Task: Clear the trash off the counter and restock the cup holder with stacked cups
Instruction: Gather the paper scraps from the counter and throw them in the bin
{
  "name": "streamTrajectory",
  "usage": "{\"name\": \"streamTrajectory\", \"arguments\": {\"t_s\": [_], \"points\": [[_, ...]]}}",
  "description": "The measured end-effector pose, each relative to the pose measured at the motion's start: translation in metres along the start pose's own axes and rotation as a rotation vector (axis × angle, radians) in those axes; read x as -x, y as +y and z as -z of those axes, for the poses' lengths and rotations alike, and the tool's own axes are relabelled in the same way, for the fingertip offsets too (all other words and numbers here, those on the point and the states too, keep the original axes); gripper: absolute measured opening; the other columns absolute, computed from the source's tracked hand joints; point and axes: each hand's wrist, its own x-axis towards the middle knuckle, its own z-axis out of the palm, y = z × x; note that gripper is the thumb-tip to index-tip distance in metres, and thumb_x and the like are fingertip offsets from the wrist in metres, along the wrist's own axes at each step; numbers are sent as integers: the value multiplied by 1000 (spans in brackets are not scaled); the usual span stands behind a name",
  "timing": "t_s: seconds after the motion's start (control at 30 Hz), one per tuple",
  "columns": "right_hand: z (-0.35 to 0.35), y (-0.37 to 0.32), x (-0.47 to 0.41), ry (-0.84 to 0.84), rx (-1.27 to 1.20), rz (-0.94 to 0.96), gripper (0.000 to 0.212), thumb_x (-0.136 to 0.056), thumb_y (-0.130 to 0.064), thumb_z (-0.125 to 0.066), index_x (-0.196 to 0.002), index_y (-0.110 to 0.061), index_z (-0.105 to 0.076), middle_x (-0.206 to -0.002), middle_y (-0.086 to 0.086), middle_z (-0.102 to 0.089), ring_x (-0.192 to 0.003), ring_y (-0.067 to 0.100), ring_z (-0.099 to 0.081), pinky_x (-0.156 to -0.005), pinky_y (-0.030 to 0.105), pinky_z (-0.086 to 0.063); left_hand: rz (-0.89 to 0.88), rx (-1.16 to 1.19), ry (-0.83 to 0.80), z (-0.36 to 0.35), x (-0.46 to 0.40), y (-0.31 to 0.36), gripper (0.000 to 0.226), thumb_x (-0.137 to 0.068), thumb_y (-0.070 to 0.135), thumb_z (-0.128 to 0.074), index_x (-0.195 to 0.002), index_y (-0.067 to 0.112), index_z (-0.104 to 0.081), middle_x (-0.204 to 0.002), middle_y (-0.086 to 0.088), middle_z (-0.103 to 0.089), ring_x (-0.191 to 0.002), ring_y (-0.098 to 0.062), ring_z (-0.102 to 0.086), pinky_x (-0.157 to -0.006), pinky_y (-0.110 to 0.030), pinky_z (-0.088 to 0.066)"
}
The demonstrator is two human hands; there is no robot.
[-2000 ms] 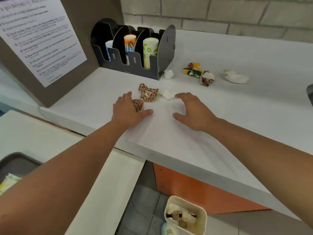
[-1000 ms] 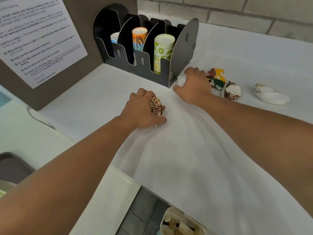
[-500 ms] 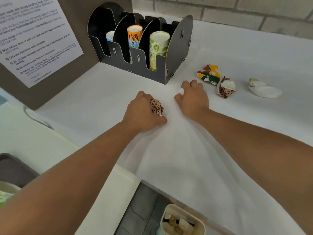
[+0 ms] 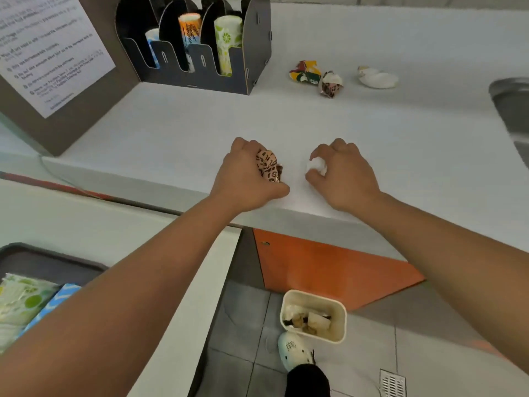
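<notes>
From my remote seat, the white counter (image 4: pixel 357 124) fills the upper half of the frame, its front edge running across the middle. At upper left stands the black cup holder (image 4: pixel 252 50), three slots each holding a cup stack — blue (image 4: pixel 151 43), orange (image 4: pixel 189 32) and green-patterned (image 4: pixel 226 41). At lower left a dark tray (image 4: pixel 51 262) holds flat cup sleeves (image 4: pixel 25 305). Bottom centre, on the floor, sits a cream bin (image 4: pixel 340 325) with scraps inside. At centre frame, near the counter's edge, my left hand (image 4: pixel 246 179) curls round a crumpled leopard-print cup (image 4: pixel 269 166); just beside it my right hand (image 4: pixel 346 176) pinches a white paper wad (image 4: pixel 316 166). Upper right of centre, three crushed pieces lie on the counter — a multicoloured cup (image 4: pixel 305 71), a brown-patterned one (image 4: pixel 330 83) touching it, a white one (image 4: pixel 376 78) apart.
</notes>
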Motion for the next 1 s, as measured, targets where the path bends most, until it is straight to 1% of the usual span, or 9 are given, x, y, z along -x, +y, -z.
{"name": "streamTrajectory", "arguments": {"t_s": [0.13,0.23,0.33,0.43,0.53,0.63,0.7,0.83,1.0], "points": [[10,-9,70,56,-34,-24,33,-94,-32,-52,-123,-18,-59,-117,7,-53,-112,26,-45,-76,31,-36,-97,7,-59,-2,46,18,60,-64,31,-86,-112,16,-54,-108,2,-41,-96,-17,-52,-76,-29,-48],[16,-11,117,63,-63,-34,31,-89,-36,-52,-114,-19,-61,-109,4,-53,-104,23,-46,-74,31,-37,-114,-10,-137,-13,76,29,59,-59,37,-83,-104,20,-50,-105,2,-40,-92,-16,-50,-71,-28,-48],[15,1,158,-19,-169,-17,31,-85,-38,-56,-108,-19,-62,-99,0,-49,-89,17,-48,-70,32,-40,-97,39,-195,-37,102,36,60,-52,41,-77,-101,19,-51,-104,2,-42,-90,-16,-51,-69,-28,-47],[-8,31,196,-116,-228,-75,29,-86,-33,-64,-112,-19,-63,-99,-2,-48,-86,16,-50,-68,29,-36,-65,43,-239,-75,124,34,65,-54,40,-82,-107,16,-53,-107,1,-44,-97,-20,-54,-76,-35,-50],[-50,70,230,-248,-280,-238,31,-87,-30,-67,-115,-17,-65,-102,3,-49,-93,22,-54,-73,30,-39,23,2,-323,-129,143,18,70,-60,39,-85,-117,16,-52,-114,-1,-43,-104,-23,-53,-86,-40,-51],[-104,113,264,-299,-325,-404,35,-89,-33,-66,-118,-13,-67,-110,9,-56,-101,22,-52,-77,26,-33,114,-18,-399,-195,162,-12,72,-64,39,-84,-122,13,-51,-113,-2,-40,-105,-26,-52,-81,-35,-48],[-143,139,282,-334,-341,-464,36,-89,-35,-67,-119,-16,-67,-116,6,-55,-103,20,-50,-81,25,-34,169,-9,-423,-240,174,-40,74,-63,38,-84,-122,11,-51,-113,-3,-39,-105,-28,-53,-80,-36,-49],[-224,187,299,-350,-355,-477,34,-89,-31,-68,-121,-19,-66,-114,4,-53,-101,20,-53,-81,24,-35,255,-50,-493,-329,181,-99,80,-59,45,-86,-122,10,-50,-122,-8,-41,-110,-33,-53,-92,-43,-51],[-352,238,295,-389,-325,-419,37,-92,-30,-64,-127,-21,-62,-125,8,-53,-107,22,-52,-84,26,-38,324,-87,-509,-441,173,-179,91,-60,50,-85,-132,11,-45,-132,-8,-38,-123,-32,-46,-101,-44,-47]]}}
